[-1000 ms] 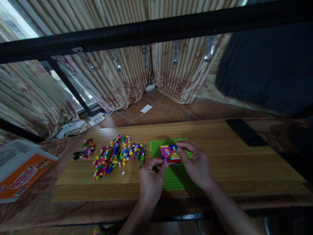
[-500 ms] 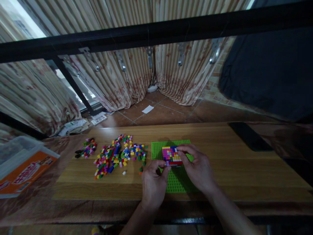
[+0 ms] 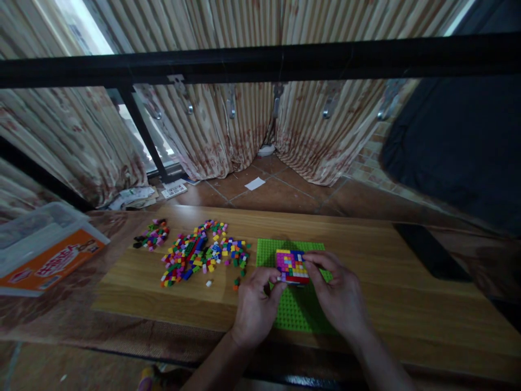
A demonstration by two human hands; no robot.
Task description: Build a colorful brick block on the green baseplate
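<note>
A multicoloured block built of toy bricks (image 3: 291, 264) is held between my two hands over the green studded baseplate (image 3: 299, 317). Its top is a patchwork of pink, yellow, orange, blue and white, and a red strip shows along the front side. My left hand (image 3: 257, 304) pinches the block's near left corner with thumb and forefinger; a small pale piece shows at those fingertips. On the other side, my right hand (image 3: 341, 290) grips the right edge, thumb in front and fingers behind. Whether the block touches the baseplate I cannot tell.
Several loose bricks (image 3: 197, 255) lie spread on the wooden table (image 3: 366, 250) left of the baseplate, with a smaller heap (image 3: 154, 234) farther left. A clear box with an orange label (image 3: 52, 263) stands at the left. A dark phone (image 3: 431, 252) lies at the right.
The camera view has swung, so the whole scene sits differently in the picture. Both hands keep their hold on the block, whose red front side now shows a little more.
</note>
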